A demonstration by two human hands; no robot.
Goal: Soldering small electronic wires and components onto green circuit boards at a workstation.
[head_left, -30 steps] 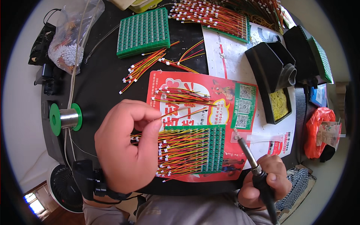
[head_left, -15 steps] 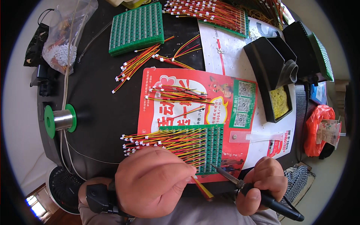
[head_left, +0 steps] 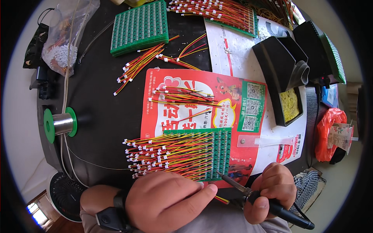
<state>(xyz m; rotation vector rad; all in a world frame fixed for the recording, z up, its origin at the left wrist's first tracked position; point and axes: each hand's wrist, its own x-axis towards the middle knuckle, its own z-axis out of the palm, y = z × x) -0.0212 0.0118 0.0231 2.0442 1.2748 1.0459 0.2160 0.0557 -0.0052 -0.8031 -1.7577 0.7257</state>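
A green circuit board panel lies on a red printed sheet, with rows of red, yellow and black wires ending in white connectors along its left side. My right hand grips a soldering iron, its tip at the panel's lower edge. Below the panel, my left hand is closed with thumb and finger together. A short wire lead sticks out to the right from behind its fingertips; the grip itself is partly hidden.
A green solder spool stands at left, its solder strand running toward my left hand. Behind are a stack of green panels, loose wire leads and a wired panel. To the right stands a black iron holder with yellow sponge.
My left hand has shifted slightly down and right and turned, uncovering more of the wire connectors. The wire lead shows less beyond its fingers. The soldering iron has barely moved.
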